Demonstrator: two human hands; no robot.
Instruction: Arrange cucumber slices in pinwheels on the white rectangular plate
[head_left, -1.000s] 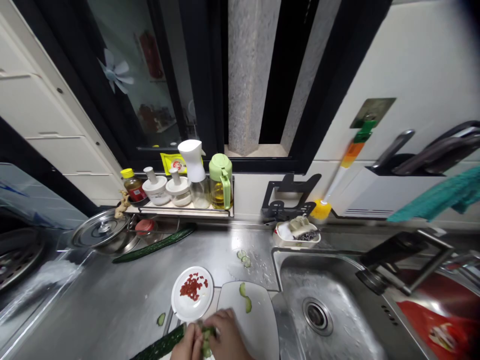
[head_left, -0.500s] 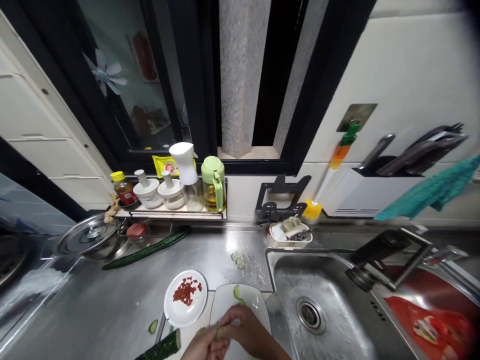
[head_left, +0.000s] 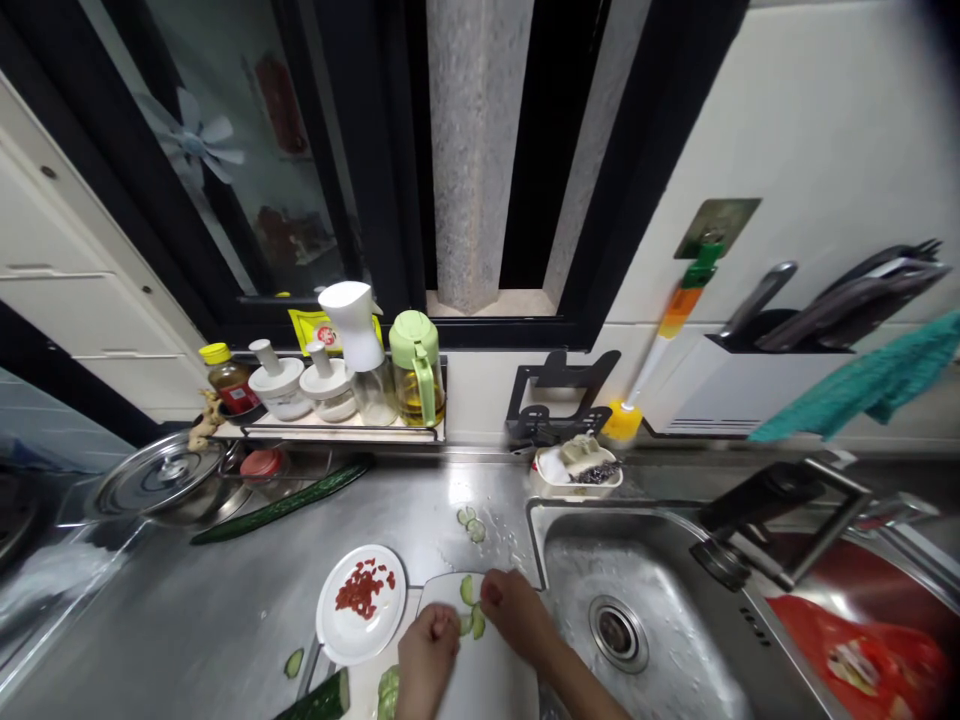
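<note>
My left hand (head_left: 429, 652) is closed over the left part of a white plate (head_left: 499, 672), its fingertips at a pale cucumber slice (head_left: 465, 624). To its right, my right hand (head_left: 517, 612) is curled over the plate's right side. Whatever its fingers may hold is hidden. Between the hands, green cucumber pieces (head_left: 468, 590) lie on the plate in a small arrangement. Sliced cucumber (head_left: 388, 692) shows beside my left wrist. A cut cucumber (head_left: 322, 697) lies at the lower left, with a loose slice (head_left: 293, 663) above it.
A small white plate (head_left: 324, 610) holds red goji berries. A whole cucumber (head_left: 281, 502) lies farther back near a lidded pot (head_left: 161, 480). Seasoning jars and an oil bottle (head_left: 415, 370) stand on a rack (head_left: 337, 433). At the right are a sink (head_left: 600, 560) and faucet (head_left: 787, 500).
My hands were together over the plate and have moved apart, left hand to the left, right hand to the right. More cucumber pieces now show on the plate between them.
</note>
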